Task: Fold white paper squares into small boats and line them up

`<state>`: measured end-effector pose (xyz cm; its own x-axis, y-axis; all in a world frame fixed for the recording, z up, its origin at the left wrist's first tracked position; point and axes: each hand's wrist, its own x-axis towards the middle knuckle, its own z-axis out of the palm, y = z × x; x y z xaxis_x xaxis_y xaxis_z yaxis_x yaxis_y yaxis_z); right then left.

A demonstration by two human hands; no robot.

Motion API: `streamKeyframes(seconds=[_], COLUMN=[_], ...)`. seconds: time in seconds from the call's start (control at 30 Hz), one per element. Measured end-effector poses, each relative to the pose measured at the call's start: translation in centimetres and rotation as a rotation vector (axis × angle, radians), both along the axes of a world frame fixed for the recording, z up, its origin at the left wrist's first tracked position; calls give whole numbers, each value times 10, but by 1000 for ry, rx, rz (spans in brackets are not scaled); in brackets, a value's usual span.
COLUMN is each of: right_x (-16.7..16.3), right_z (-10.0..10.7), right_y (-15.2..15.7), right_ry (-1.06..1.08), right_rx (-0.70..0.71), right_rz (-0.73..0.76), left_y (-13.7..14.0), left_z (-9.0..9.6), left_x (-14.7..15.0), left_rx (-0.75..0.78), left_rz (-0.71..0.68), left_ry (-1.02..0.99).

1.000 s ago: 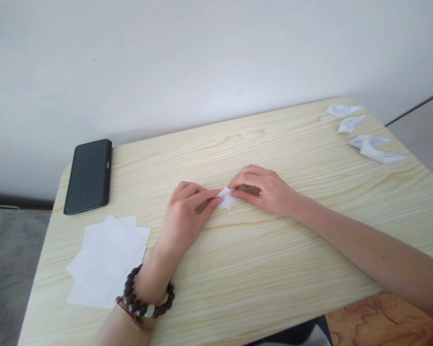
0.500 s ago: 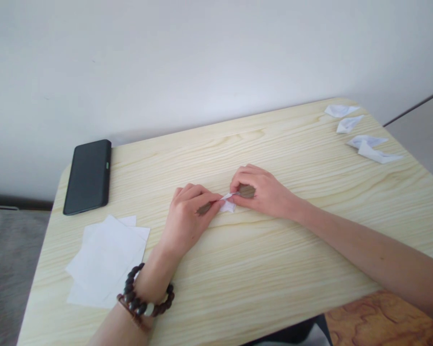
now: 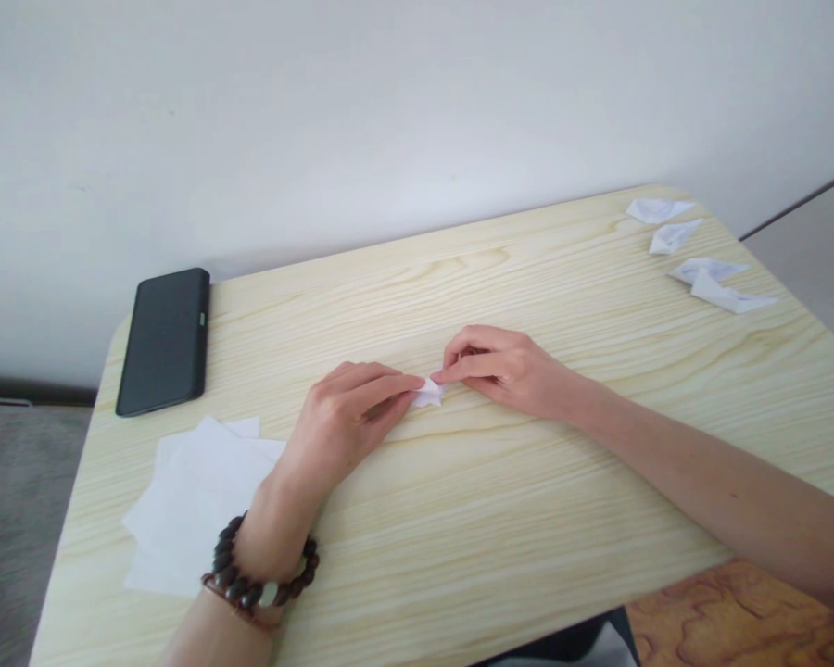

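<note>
A small folded piece of white paper point(image 3: 428, 395) is pinched between my two hands above the middle of the table. My left hand point(image 3: 351, 408) closes on its left side, thumb and fingers together. From the right, my right hand point(image 3: 497, 366) grips its upper right edge between thumb and index finger. Fingertips hide part of the folds, so the full shape cannot be made out. Beads circle my left wrist.
Loose square white sheets point(image 3: 198, 505) lie overlapping at the left. Behind them rests a black phone-like device point(image 3: 163, 338). Several folded white paper shapes point(image 3: 729, 292) sit along the far right of the wood-grain table point(image 3: 417, 556). A white wall point(image 3: 403, 120) borders the back edge.
My left hand has shifted slightly left and rolled, its thumb now lower beside the paper. The right fingers have closed in over the paper's top edge. The folded paper sits flatter.
</note>
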<state>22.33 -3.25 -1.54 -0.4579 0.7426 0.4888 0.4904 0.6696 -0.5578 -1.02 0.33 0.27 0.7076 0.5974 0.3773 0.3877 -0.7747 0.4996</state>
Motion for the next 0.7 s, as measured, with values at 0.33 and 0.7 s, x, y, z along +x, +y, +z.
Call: streamKeyframes(seconds=[0.33, 0.7], right_x=[-1, -2], right_z=[3, 3], right_y=[3, 0], right_ry=[-108, -130], right_rx=[128, 136], right_rz=[13, -10], left_y=[0, -4], left_z=[-2, 5], left_x=[-1, -4], left_rx=[136, 268], left_rz=[-27, -56], left_ry=[64, 152])
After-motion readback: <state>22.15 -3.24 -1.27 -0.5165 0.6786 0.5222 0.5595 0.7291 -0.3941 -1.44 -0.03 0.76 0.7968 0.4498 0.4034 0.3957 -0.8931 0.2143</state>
